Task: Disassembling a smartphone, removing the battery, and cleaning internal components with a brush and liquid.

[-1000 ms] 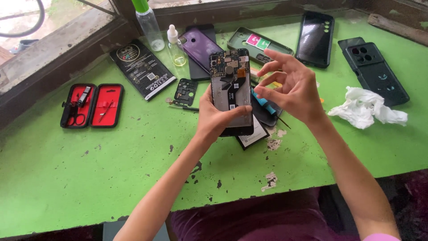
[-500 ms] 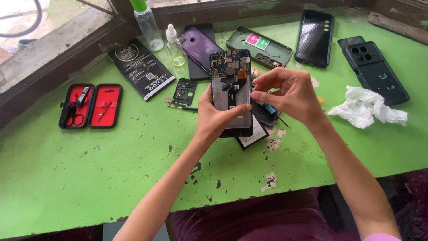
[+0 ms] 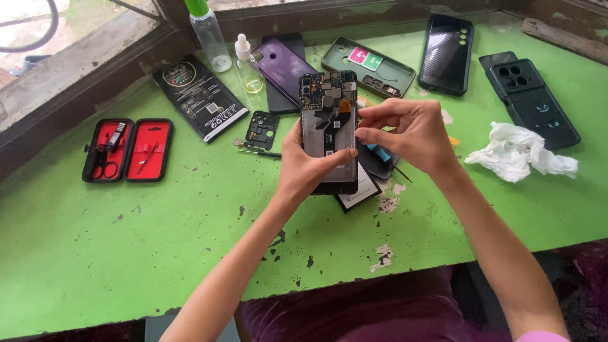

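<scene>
Head view: left hand (image 3: 305,166) grips opened phone (image 3: 328,126) upright, camera end away; right hand (image 3: 405,136) pinches its edge.

Left hand (image 3: 307,168) grips opened phone (image 3: 329,126) upright above green table (image 3: 126,240); right hand (image 3: 408,136) pinches at its edge.

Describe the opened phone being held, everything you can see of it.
The opened phone is a dark slab with its back cover off, showing circuit boards, a grey metal plate and an orange tab. It is held upright above the green table. The left hand grips its lower half; the right hand pinches at its right edge.
</scene>
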